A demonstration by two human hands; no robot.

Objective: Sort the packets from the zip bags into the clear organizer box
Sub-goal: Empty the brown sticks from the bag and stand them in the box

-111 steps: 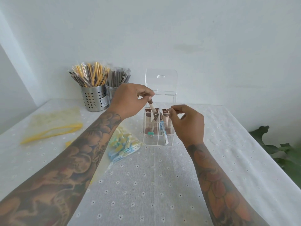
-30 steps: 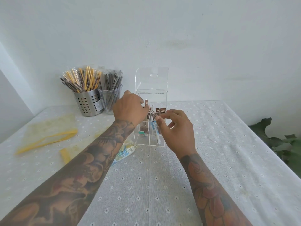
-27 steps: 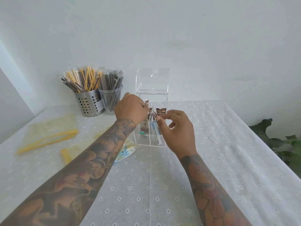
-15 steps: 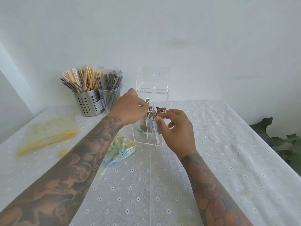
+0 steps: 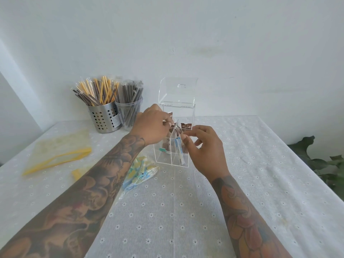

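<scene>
The clear organizer box (image 5: pixel 168 159) stands mid-table with its lid (image 5: pixel 177 92) tipped up at the back. Brown stick packets stand in its rear compartments, and a blue-white packet (image 5: pixel 179 151) leans in the front right one. My left hand (image 5: pixel 151 126) is over the box's left top, fingertips pinched on a brown packet (image 5: pixel 172 126). My right hand (image 5: pixel 203 148) is at the box's right front, thumb and forefinger gripping the top of another brown packet (image 5: pixel 186 126). A zip bag of blue and yellow packets (image 5: pixel 142 174) lies left of the box, partly under my left forearm.
An empty yellow zip bag (image 5: pixel 57 148) lies flat at the left, with a yellow zip strip (image 5: pixel 76 173) near it. A perforated metal holder (image 5: pixel 104 118) and a clear cup (image 5: pixel 130 114) full of wrapped sticks stand at the back left. Plant leaves (image 5: pixel 323 162) show past the table's right edge.
My left hand has lowered its brown packet from above the box down to the compartments. My left forearm has shifted left, uncovering more of the packet bag. My right hand has hardly moved.
</scene>
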